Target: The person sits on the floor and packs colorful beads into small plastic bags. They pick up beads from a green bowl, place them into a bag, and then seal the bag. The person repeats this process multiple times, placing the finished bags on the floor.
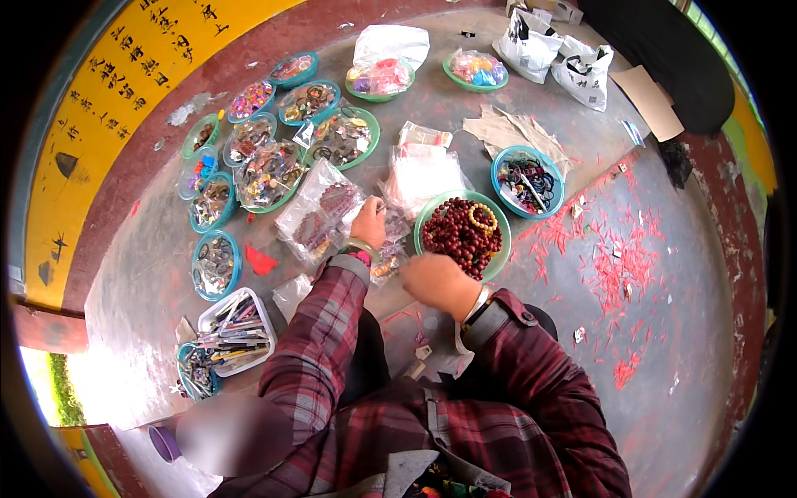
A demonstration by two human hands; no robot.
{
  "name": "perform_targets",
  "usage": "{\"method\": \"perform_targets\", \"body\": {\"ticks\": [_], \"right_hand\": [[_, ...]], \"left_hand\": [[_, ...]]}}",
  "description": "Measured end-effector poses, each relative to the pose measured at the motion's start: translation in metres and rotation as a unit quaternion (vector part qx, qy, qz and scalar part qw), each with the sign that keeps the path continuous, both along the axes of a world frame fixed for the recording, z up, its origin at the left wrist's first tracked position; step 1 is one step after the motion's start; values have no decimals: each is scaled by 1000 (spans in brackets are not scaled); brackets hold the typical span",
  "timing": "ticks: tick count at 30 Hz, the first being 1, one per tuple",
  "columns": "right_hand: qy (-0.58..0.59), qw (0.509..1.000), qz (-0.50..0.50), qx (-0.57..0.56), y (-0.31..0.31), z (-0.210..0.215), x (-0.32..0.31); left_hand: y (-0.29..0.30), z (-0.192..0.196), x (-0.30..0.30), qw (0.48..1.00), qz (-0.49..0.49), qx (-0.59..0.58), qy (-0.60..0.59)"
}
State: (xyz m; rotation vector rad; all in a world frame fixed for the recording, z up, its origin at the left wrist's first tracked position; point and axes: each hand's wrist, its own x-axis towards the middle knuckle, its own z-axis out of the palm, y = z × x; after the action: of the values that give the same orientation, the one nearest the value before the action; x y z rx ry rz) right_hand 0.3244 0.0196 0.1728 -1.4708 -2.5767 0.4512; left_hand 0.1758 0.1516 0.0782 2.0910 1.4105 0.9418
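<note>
My left hand (368, 222) is closed over small clear plastic bags of beaded bracelets (320, 212) on the grey ground; what its fingers grip is hidden. Just right of it, my right hand (444, 284) is curled with the knuckles up, and its fingertips cannot be seen clearly. Beyond the right hand sits a green bowl (498, 264) full of dark red bead bracelets (457, 236), with a yellow bead bracelet (482, 217) on top. More bagged beads (388, 264) lie between the hands. A stack of clear, empty-looking bags (425, 178) lies behind them.
Several blue and green bowls of bagged trinkets (340, 137) stand at the far left. Nearer are a white basket of pens (241, 332) and a blue container of pens (198, 372). A blue bowl of dark cords (528, 183) is at right, beside scattered red paper bits (618, 266).
</note>
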Motion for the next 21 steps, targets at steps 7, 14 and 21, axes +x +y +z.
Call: {"method": "perform_targets", "body": {"ticks": [7,14,21], "right_hand": [[267,946,-148,108,27,23,28],[198,975,-97,8,21,3,27],[148,948,-282,26,21,26,97]], "left_hand": [[-47,59,-17,919,-151,-236,-278],[-101,58,-21,900,-101,-228,-358],[-139,49,-44,933,10,-199,-300]]}}
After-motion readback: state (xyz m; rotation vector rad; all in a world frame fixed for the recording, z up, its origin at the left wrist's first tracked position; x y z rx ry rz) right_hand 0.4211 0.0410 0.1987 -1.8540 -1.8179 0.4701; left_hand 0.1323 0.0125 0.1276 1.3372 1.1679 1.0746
